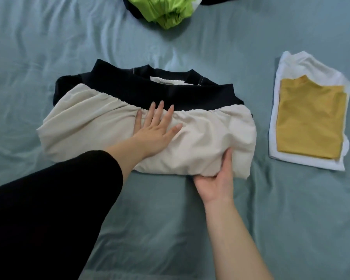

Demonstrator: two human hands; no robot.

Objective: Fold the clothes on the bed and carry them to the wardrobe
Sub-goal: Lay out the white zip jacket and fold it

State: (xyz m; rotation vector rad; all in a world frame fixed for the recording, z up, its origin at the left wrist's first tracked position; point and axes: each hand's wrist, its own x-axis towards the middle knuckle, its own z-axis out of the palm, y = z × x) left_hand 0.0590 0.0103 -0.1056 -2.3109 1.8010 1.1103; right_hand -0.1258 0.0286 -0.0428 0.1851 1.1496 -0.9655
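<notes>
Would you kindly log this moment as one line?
left hand flat on beige-navy garment | right hand grips its near edge | yellow-white stack folded

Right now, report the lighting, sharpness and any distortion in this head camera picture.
Head view: soft, even light with a cool cast, no glare; faint shadows only under the hands, left hand and right hand. The whole picture is slightly soft; the label on the jacket is unreadable. The green garment is cut off at the top edge.
</notes>
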